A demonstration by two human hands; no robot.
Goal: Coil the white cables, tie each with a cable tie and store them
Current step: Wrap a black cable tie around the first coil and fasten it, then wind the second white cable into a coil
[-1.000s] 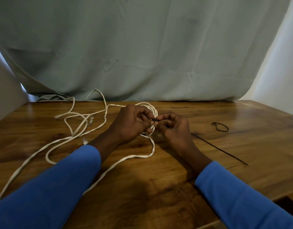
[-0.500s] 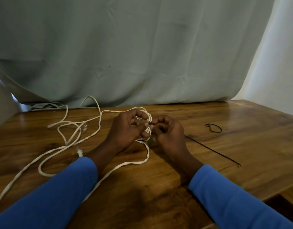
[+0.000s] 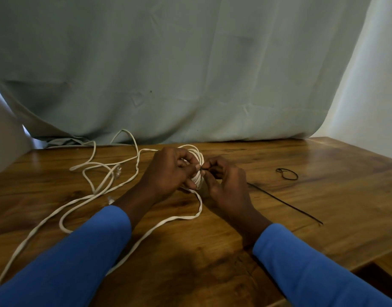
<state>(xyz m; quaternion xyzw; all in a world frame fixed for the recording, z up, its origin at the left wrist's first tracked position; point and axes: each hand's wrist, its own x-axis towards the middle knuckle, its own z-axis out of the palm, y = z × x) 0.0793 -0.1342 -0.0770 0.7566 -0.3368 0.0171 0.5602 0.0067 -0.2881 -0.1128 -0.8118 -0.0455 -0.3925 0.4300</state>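
White cable (image 3: 64,209) sprawls loose over the table (image 3: 336,202) to the left of my hands, so I judge most of the coiling undone and nothing stored yet. My left hand (image 3: 168,171) curls around the one small coil (image 3: 197,160), which sits between my hands. My right hand (image 3: 229,187) pinches the near end of a black cable tie (image 3: 283,202) against that coil (its tail trails off to my right), not yet cinched. A smaller looped tie (image 3: 287,173) lies beyond my right hand.
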